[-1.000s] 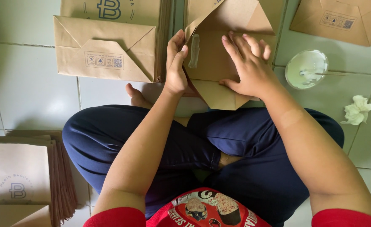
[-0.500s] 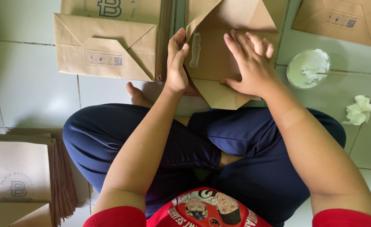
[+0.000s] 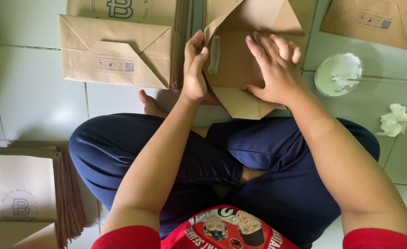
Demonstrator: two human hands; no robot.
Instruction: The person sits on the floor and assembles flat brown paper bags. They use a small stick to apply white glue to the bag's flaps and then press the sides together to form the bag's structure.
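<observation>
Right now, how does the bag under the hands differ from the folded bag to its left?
The bag under the hands has its bottom flaps open, with a pale glue streak showing; the folded bag has its flaps closed flat. The left hand holds the open bag's edge and the right hand presses on it; the folded bag lies untouched. The folded bag shows a small printed label; none shows on the open one. Both are brown paper.

One camera only, worn on the person's head, looking almost straight down over crossed legs to the tiled floor (image 3: 33, 101). It sits close: both forearms run up from the bottom edge, and the left hand (image 3: 194, 74) and right hand (image 3: 277, 74) meet on a paper bag (image 3: 240, 64) near the top. Other bags are cut off at the edges.
</observation>
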